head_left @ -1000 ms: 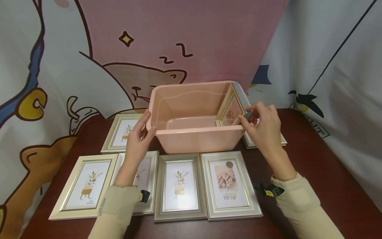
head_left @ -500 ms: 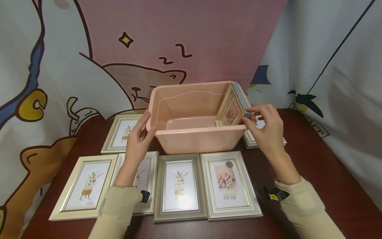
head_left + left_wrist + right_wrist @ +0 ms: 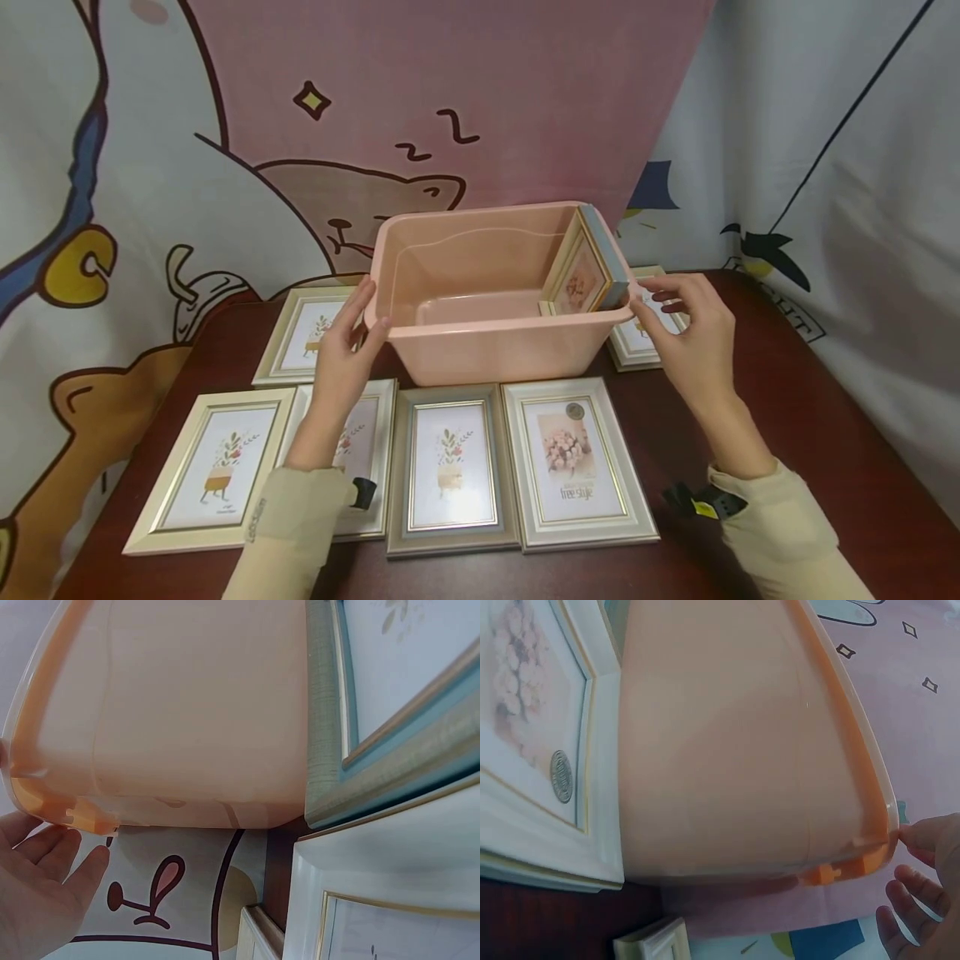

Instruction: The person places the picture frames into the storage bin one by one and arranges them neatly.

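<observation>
A pink plastic bin [image 3: 495,354] stands at the back middle of the table in the head view. Upright inside its right end leans a picture frame [image 3: 585,275] with a floral print and blue-grey outer edge. My left hand [image 3: 345,358] holds the bin's left front corner, thumb on the front rim and fingers along the side. At the right front corner, the thumb and forefinger of my right hand [image 3: 693,333] pinch the rim, the other fingers bent loosely below. The right wrist view shows those fingertips right at the rim corner [image 3: 891,825].
Along the front lie a cream frame [image 3: 142,517], a white frame partly under my left arm, a grey frame [image 3: 453,542] and a silver-white frame [image 3: 637,508]. More frames lie behind, at left [image 3: 273,358] and right [image 3: 630,358]. A printed curtain [image 3: 525,100] hangs behind the bin.
My right hand has let go of the upright picture frame and moved right to the bin's rim. The frame now sits against the bin's right wall. My left hand stays at its corner.
</observation>
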